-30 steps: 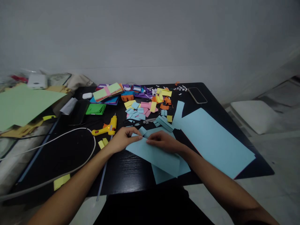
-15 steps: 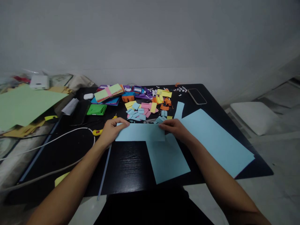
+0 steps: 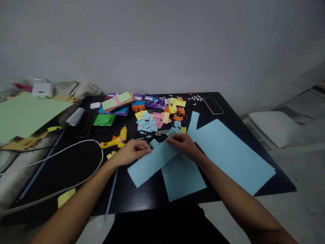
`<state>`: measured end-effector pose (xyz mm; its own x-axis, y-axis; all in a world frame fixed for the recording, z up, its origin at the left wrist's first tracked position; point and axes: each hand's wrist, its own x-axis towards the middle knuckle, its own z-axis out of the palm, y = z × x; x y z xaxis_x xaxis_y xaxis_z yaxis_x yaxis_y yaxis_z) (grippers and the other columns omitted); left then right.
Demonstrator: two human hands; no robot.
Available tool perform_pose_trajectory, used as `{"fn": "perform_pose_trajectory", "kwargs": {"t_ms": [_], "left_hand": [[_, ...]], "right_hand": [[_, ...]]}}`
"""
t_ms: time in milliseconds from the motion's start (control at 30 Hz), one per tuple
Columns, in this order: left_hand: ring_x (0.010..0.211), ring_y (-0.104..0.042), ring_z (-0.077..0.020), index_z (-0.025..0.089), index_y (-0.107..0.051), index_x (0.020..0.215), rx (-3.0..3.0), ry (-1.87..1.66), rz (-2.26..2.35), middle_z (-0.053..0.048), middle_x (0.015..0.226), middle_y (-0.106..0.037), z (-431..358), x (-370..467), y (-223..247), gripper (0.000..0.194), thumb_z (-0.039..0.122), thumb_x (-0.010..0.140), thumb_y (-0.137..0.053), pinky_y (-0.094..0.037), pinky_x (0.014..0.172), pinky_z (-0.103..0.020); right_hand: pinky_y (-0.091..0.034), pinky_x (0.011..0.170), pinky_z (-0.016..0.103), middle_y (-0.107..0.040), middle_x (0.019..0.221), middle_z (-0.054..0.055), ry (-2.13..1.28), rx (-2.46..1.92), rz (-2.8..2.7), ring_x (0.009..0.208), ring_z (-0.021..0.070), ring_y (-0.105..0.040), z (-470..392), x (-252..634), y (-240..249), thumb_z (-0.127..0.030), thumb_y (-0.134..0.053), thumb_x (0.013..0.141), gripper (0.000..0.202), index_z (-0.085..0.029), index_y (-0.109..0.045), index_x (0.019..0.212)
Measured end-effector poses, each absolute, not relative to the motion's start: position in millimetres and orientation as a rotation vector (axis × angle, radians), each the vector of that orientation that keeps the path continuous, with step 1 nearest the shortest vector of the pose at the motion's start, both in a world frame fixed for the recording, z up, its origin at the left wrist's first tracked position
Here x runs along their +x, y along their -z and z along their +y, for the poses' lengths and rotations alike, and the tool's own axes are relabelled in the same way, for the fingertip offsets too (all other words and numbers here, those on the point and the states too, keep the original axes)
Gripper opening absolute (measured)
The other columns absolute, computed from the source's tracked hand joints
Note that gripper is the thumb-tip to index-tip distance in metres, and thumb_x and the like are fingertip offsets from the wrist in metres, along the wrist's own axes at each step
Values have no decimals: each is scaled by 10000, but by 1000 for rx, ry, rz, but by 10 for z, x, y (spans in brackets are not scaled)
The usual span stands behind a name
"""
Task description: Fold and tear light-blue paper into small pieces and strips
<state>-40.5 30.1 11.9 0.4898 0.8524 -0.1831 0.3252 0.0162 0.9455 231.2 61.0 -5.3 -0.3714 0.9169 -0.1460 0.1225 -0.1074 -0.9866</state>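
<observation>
A light-blue paper strip slants over the table, its left end low and its right end raised. My right hand pinches its upper right end between thumb and fingers. At the middle of its upper edge, my left hand has curled fingers and a thumb closed on the paper. Beneath the strip's right part lies a larger light-blue sheet, partly covered. Black-handled scissors rest just beyond my hands, next to a small blue paper piece.
A yellow glue gun lies left of my hands, with a thin clear stick nearer me. Small coloured paper pieces cover the back middle. Blue sheets lie at right, a phone behind. A white cable loops at left.
The strip has turned from level to slanting, its left end swinging down toward me. My left hand has shifted right and nearer me along its edge. Scissors and glue gun are now more exposed.
</observation>
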Motion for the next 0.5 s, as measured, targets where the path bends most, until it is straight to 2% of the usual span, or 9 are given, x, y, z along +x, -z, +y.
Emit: {"fn": "perform_pose_trajectory", "kwargs": {"t_ms": [267, 400, 500], "left_hand": [[504, -473, -101, 155, -703, 829, 1564, -649, 1123, 38, 566, -546, 224, -327, -49, 337, 480, 916, -696, -337, 490, -214], [533, -495, -103, 157, -696, 816, 1508, -758, 1150, 33, 596, -570, 228, -309, -41, 329, 475, 895, -730, -367, 507, -214], [605, -577, -124, 155, -695, 791, 1448, -799, 1021, -4, 672, -637, 224, -268, -47, 378, 514, 908, -714, -465, 563, -234]], "right_hand": [[-547, 760, 323, -766, 890, 40, -1558, -1171, -1389, 817, 201, -703, 615, 2265, 139, -494, -882, 727, 374, -189, -770, 912], [-552, 693, 319, -756, 835, 36, -1514, -1204, -1283, 759, 190, -689, 654, 2294, 194, -481, -915, 681, 412, -189, -740, 913], [-551, 659, 315, -746, 796, 27, -1515, -1179, -1277, 725, 185, -684, 622, 2268, 199, -475, -925, 676, 408, -192, -728, 894]]}}
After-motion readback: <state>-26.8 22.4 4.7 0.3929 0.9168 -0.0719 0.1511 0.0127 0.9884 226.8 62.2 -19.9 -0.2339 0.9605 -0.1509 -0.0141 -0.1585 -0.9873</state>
